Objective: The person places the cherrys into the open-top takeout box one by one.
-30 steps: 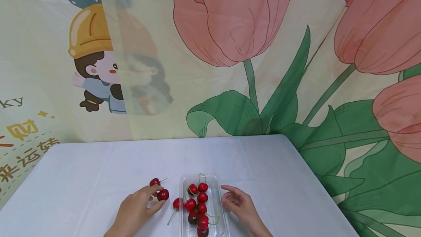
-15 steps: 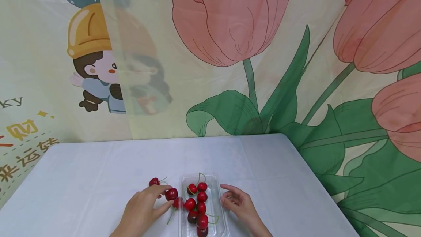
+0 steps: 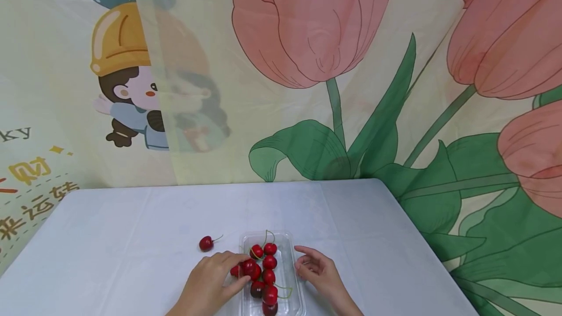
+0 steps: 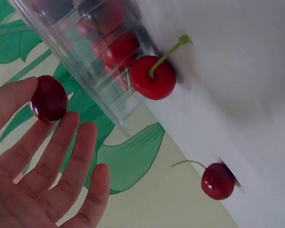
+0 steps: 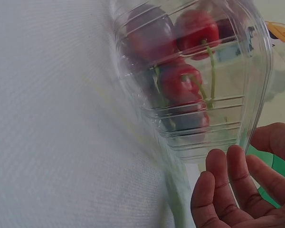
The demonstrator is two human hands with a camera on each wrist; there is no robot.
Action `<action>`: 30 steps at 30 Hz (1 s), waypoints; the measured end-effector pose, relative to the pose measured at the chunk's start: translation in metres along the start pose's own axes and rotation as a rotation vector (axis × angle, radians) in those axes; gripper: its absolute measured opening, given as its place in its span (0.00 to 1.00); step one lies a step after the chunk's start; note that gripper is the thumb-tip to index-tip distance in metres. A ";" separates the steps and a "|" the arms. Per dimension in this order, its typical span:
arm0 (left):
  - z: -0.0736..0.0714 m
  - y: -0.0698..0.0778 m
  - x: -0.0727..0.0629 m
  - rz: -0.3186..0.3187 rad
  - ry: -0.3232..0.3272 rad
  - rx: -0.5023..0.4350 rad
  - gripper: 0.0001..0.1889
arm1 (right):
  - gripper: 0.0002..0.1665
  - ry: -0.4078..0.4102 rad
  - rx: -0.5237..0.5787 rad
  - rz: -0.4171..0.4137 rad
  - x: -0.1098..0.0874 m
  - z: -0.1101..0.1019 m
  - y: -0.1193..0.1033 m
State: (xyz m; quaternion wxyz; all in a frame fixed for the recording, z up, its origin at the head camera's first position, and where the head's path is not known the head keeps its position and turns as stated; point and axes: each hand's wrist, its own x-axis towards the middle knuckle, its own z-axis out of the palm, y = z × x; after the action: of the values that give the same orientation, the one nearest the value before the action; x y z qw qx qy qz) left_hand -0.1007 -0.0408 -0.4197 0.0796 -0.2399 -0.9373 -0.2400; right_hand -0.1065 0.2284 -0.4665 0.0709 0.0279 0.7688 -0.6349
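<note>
My left hand point(image 3: 212, 279) pinches a dark red cherry point(image 3: 249, 267) between thumb and fingertips, over the left rim of a clear plastic box point(image 3: 299, 284). In the left wrist view no stem shows on this held cherry point(image 4: 49, 99). Several red cherries point(image 3: 270, 262) lie inside the box, some with green stems. Close against the box's left wall is a loose cherry point(image 4: 153, 77) with its stem up, partly hidden by the fingers in the head view. To the right of the box, my right hand point(image 3: 324, 277) holds nothing, its fingers loosely bent near the wall.
Another stemmed cherry point(image 3: 206, 244) rests on the white tablecloth point(image 3: 131, 247), beyond my left hand. A printed curtain point(image 3: 298, 155) with tulips hangs behind the table's far edge. The box's near end runs out of the head view.
My left hand has carried the pinched cherry rightward, from left of the box to over its left rim. The far cherry is now fully uncovered. My right hand stays in place.
</note>
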 end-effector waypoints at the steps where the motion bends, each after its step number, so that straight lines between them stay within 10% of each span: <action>1: 0.001 0.001 0.001 0.021 0.001 0.001 0.18 | 0.28 0.000 -0.002 0.000 0.000 0.000 0.000; 11: 0.012 0.003 0.008 0.048 -0.110 -0.043 0.19 | 0.27 -0.004 -0.011 0.007 0.000 0.001 0.001; 30: 0.028 0.002 0.011 0.144 -0.127 0.034 0.18 | 0.28 -0.010 -0.005 0.017 0.001 0.000 0.002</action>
State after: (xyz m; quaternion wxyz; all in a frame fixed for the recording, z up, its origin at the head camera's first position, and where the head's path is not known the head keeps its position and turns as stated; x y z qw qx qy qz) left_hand -0.1098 -0.0215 -0.4402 0.0413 -0.3200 -0.9247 -0.2022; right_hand -0.1073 0.2283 -0.4687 0.0805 0.0311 0.7696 -0.6326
